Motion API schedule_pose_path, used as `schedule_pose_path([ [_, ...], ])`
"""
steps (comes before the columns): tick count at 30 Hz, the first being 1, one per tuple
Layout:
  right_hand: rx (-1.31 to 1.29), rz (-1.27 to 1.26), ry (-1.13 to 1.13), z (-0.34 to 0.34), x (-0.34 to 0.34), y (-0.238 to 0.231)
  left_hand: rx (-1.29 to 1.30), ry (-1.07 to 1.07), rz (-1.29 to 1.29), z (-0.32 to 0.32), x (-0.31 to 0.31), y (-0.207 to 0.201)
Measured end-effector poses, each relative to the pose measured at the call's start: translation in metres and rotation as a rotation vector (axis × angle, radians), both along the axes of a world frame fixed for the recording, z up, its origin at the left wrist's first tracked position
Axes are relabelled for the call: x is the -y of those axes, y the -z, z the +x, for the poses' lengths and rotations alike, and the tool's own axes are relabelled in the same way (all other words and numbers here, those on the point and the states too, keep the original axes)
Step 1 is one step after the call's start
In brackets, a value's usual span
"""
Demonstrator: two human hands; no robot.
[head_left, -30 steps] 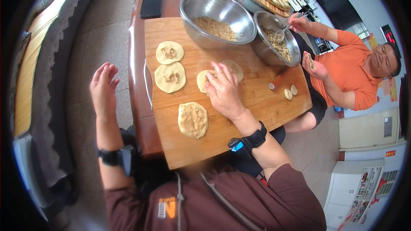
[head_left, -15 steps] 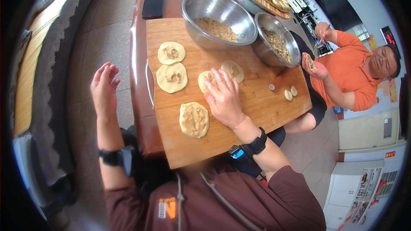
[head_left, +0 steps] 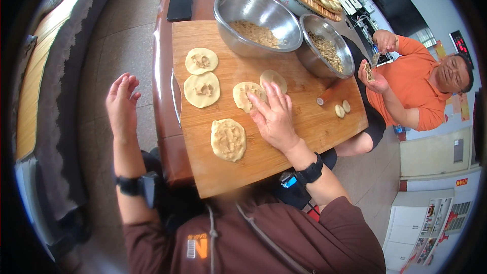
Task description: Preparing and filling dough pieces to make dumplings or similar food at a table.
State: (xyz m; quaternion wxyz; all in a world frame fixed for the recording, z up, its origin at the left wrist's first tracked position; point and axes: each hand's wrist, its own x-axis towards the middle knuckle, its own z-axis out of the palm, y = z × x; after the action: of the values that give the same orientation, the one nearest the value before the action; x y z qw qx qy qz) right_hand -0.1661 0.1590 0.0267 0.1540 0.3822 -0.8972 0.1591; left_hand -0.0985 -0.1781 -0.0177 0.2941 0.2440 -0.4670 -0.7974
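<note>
My right hand point(head_left: 279, 121) is flat with its fingers spread over the wooden board point(head_left: 203, 134). Its fingertips touch or hover at the edges of a paste-smeared dough round point(head_left: 244, 102) and another dough round point(head_left: 271, 76) beside it, partly covered by the fingers. Closer to me lies a thicker dough round point(head_left: 228, 142) coated with tan paste. Two more rounds point(head_left: 202, 99) with a dab of paste in the middle sit one behind the other at the board's left. Off the table's left side, my left hand point(head_left: 122, 105) is raised, loosely bent and holding nothing.
A large steel bowl point(head_left: 229, 35) of crumbly tan filling and a smaller one point(head_left: 310, 60) of chopped filling stand behind. A rolling pin point(head_left: 329, 95) and two small dough pieces point(head_left: 339, 111) lie right. A phone point(head_left: 180, 6) rests far left. An orange-shirted person point(head_left: 416, 86) fills dough.
My right hand has slid right and slightly toward me, uncovering more of the smeared dough round, whose paste looks more spread out. My left hand has hardly moved.
</note>
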Motion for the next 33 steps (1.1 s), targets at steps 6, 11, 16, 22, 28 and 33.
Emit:
schedule_pose_path([
  [6,-0.021,0.078,-0.017,-0.001,-0.002,0.002,-0.015,0.005,0.015,0.000,0.002,0.002],
  [11,-0.026,0.076,0.010,-0.005,-0.007,0.004,-0.013,0.003,0.005,-0.001,0.002,0.003],
  [16,-0.070,0.120,0.031,-0.018,-0.005,0.003,0.008,0.009,0.006,-0.002,0.002,0.003],
  [22,-0.039,0.067,0.048,-0.023,-0.007,0.007,0.017,0.003,-0.008,-0.003,0.002,0.004],
  [28,0.065,-0.015,0.054,-0.019,-0.012,0.012,0.025,0.003,-0.007,-0.003,0.003,0.004],
  [33,0.109,-0.105,0.079,-0.017,-0.010,0.010,0.022,0.010,-0.026,-0.004,-0.002,-0.004],
])
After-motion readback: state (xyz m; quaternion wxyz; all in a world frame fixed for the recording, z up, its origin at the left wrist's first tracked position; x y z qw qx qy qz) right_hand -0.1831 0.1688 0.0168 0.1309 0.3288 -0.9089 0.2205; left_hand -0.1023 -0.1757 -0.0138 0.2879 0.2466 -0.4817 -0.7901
